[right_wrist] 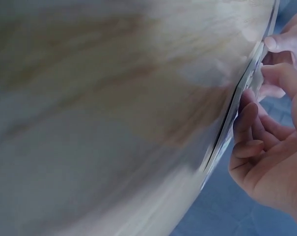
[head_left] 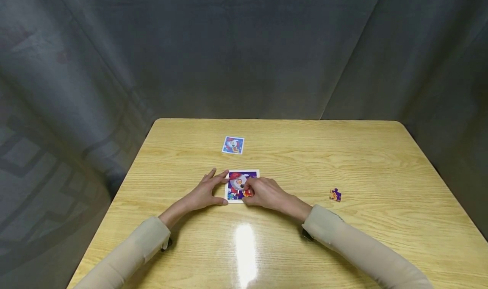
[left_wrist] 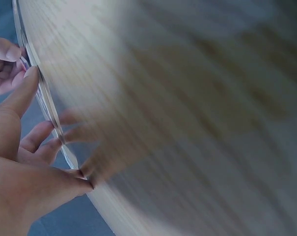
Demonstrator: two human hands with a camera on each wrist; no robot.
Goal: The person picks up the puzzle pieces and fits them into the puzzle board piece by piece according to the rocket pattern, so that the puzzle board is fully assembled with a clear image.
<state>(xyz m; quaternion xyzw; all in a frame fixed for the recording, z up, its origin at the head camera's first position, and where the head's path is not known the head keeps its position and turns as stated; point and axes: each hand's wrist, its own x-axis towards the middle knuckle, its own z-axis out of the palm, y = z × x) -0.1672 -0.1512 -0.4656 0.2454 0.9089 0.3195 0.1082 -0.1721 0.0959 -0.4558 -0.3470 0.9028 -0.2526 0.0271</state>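
A small square jigsaw puzzle with a white-bordered tray [head_left: 244,170] lies flat near the middle of the table, showing a rocket on purple. My left hand [head_left: 203,194] spreads its fingers along the tray's left side, with thumb and fingertips touching the border. Over the lower right of the picture, my right hand [head_left: 264,192] pinches a puzzle piece [right_wrist: 257,82] between thumb and fingers. That piece is mostly hidden by the fingers, and I cannot tell whether it is seated. White gaps show around pieces near the tray's bottom edge.
A loose puzzle piece [head_left: 335,195], purple and orange, lies to the right of my right hand. Beyond the tray sits a small picture card [head_left: 233,145] with the same rocket. Dark grey curtains [head_left: 244,56] hang behind the wooden table [head_left: 381,162] and at its sides.
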